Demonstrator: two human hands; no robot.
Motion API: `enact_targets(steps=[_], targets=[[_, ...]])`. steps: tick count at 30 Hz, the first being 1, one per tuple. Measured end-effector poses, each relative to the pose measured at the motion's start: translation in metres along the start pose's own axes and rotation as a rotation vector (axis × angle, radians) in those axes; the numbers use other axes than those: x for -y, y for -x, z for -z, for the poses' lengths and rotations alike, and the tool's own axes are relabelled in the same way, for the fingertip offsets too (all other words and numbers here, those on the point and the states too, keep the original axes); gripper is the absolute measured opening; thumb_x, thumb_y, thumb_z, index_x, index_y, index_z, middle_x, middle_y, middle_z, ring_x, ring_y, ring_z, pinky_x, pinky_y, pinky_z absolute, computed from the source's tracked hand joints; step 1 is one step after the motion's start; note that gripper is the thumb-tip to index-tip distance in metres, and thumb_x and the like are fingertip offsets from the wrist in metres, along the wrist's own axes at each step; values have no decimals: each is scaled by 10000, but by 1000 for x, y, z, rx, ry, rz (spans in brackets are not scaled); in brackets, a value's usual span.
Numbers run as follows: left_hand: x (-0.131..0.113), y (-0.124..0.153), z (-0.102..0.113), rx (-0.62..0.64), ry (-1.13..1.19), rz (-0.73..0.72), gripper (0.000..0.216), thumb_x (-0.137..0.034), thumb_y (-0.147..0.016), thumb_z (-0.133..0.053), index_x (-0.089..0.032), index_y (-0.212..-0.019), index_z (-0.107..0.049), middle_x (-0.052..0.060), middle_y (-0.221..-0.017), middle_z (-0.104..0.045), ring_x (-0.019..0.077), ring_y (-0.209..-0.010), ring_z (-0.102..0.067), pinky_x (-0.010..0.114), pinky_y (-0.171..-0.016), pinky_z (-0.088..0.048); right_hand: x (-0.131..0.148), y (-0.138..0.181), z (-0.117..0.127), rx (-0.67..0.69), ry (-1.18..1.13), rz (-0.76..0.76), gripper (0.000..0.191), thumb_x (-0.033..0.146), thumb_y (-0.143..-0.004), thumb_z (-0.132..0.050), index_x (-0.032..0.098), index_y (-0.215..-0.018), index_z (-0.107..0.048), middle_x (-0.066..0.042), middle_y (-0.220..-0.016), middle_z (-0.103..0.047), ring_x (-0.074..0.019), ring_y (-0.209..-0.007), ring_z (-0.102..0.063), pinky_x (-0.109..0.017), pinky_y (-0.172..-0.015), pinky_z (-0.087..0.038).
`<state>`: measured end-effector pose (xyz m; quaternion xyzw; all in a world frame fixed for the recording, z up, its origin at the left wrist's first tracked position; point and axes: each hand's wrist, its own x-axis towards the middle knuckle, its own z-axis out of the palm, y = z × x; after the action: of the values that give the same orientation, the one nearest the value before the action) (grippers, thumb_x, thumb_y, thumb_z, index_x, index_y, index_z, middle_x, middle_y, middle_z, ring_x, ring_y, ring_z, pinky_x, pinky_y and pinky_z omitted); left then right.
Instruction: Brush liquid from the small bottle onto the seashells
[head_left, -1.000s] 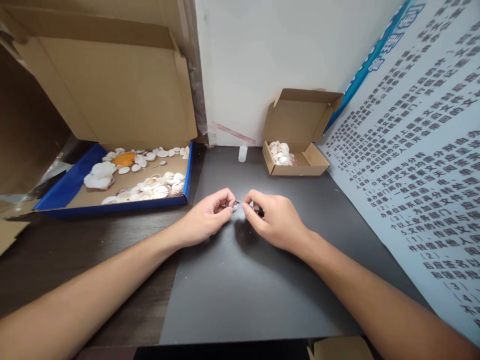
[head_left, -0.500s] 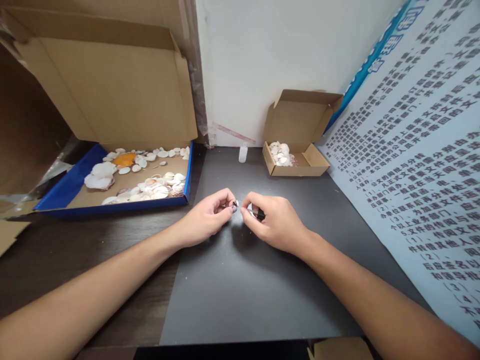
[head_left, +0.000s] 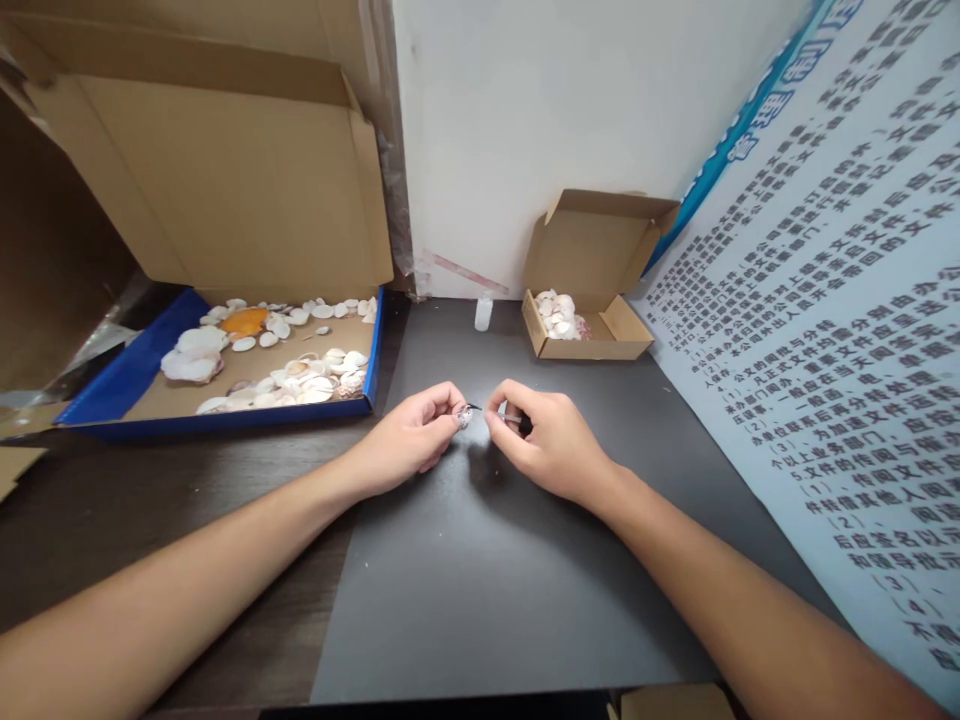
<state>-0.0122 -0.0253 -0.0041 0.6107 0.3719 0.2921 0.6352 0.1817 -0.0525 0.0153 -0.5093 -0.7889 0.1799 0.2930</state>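
Note:
My left hand (head_left: 416,435) is closed, pinching a small shell (head_left: 465,416) with dark and white patches between thumb and fingertips. Opposite it, my right hand (head_left: 551,435) is closed around a slim brush-like tool (head_left: 513,419) with a pale stem and a black part under the fingers. A thin dark tip (head_left: 474,406) shows in the narrow gap between the hands, at the shell's upper edge. Whether it touches the shell, I cannot tell. Both hands are just above the dark grey mat (head_left: 450,580), and their shadow falls beneath.
On the left stands an open blue-edged box (head_left: 247,418) of shells, among them a large orange one (head_left: 244,322). A small translucent bottle (head_left: 483,314) stands near the white wall. Right of it is a small open cardboard box (head_left: 600,349) holding white shells. A printed sheet (head_left: 847,330) borders the right side.
The thin dark tip now shows more clearly, stretched across the gap by the shell. Both hands have hardly moved. The whole view has shifted slightly.

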Motion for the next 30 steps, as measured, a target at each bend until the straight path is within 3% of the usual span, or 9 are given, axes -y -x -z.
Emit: enact_targets(steps=[10,15,26,30], targets=[[2,1,4,75,33,11,172,-347,-901,-529,-202,-843,-456,-112,-541,-355,42,-404,-281,167,-375,-230,4,4,-4,42,-119,42,72,240,-863,-541,204,-802,-557,85,-540,-418,-72,-476,-375,-194,-520,-311],[-1,3,7,79,57,32,208,-376,-885,-555,-202,-838,-452,-112,-545,-364,42,-409,-283,165,-380,-258,-1,-1,-3,-2,1,-76,58,209,-822,-562,204,-765,-556,87,-518,-439,-73,-473,-383,-212,-531,-288],[0,3,11,111,18,31,229,-401,-910,-544,-194,-857,-461,-103,-565,-386,46,-429,-322,171,-408,-284,6,3,-4,79,-152,52,54,221,-846,-552,205,-802,-579,74,-563,-483,-75,-491,-412,-201,-540,-312],[0,3,12,110,25,34,239,-411,-913,-552,-196,-855,-465,-102,-570,-383,48,-438,-320,168,-411,-293,4,1,-3,21,-25,-25,56,219,-838,-563,208,-789,-588,63,-571,-514,-84,-502,-425,-218,-546,-294]])
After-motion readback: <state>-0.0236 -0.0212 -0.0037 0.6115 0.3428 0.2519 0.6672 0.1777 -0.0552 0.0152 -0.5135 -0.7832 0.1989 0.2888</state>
